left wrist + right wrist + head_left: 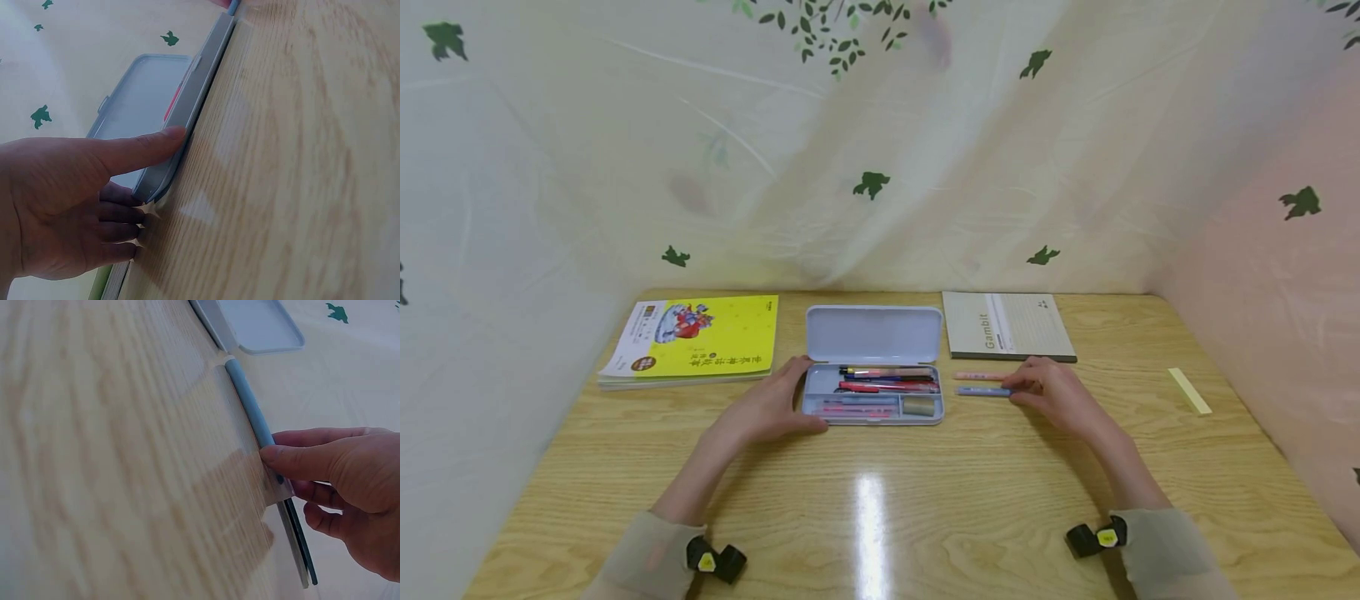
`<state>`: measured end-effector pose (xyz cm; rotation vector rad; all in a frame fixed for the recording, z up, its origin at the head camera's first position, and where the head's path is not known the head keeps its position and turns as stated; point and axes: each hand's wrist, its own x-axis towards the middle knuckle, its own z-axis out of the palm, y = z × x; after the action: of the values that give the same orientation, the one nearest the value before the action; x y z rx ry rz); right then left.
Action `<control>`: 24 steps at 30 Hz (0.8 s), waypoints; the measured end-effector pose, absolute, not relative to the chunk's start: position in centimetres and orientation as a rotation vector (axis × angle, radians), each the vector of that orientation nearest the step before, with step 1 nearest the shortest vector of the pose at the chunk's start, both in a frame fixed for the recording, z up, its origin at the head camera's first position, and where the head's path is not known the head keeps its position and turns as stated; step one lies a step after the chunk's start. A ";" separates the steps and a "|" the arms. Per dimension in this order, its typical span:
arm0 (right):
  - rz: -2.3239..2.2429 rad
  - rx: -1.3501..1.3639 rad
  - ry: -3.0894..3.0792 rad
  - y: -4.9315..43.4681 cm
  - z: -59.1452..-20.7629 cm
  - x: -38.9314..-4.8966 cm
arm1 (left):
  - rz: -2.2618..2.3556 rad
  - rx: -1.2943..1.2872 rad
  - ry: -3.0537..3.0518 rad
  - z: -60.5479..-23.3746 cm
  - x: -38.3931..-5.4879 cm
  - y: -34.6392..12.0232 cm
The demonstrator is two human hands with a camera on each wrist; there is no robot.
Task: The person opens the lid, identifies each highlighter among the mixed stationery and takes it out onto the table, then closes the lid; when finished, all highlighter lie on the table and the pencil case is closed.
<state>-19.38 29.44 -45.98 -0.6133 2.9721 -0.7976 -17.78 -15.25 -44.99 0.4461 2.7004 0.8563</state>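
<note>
A pale blue pencil case (850,422) stands with its lid (874,333) up, holding several pens (887,387) and a small grey-brown block (917,406). My left hand (767,410) grips the case's left end. In the left wrist view its thumb (150,147) presses the front wall while the other fingers reach round the end. To the right of the case, my right hand (1058,398) pinches the right end of a blue pen (983,392) between thumb and fingers; the pen lies along the tabletop. Just behind it is a pink pen (976,376), partly covered by the fingers.
Yellow-covered books (737,333) are stacked at the back left. A grey notebook (1015,325) marked "Gambit" lies behind the right hand. A pale yellow strip (1189,392) is near the right edge of the wooden table (985,500). Cloth curtains (880,233) enclose the back and sides.
</note>
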 end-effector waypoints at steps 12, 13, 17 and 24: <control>-0.798 -0.598 2.995 29.5 -45.8 -19.2 | 0.868 0.460 2.699 -45.1 -17.9 -15.1; -0.797 -0.604 3.004 29.4 -45.7 -19.1 | 0.867 0.462 2.700 -45.1 -17.9 -15.1; -0.832 -0.625 3.036 28.8 -45.5 -19.3 | 0.869 0.462 2.692 -45.2 -17.9 -15.1; -1.012 -0.668 2.975 25.4 -44.3 -20.0 | 0.870 0.434 2.688 -45.0 -17.8 -15.3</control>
<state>-19.97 25.45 -44.33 -0.6683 2.9754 -1.0120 -17.83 -15.27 -45.05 0.4337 2.6880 0.8697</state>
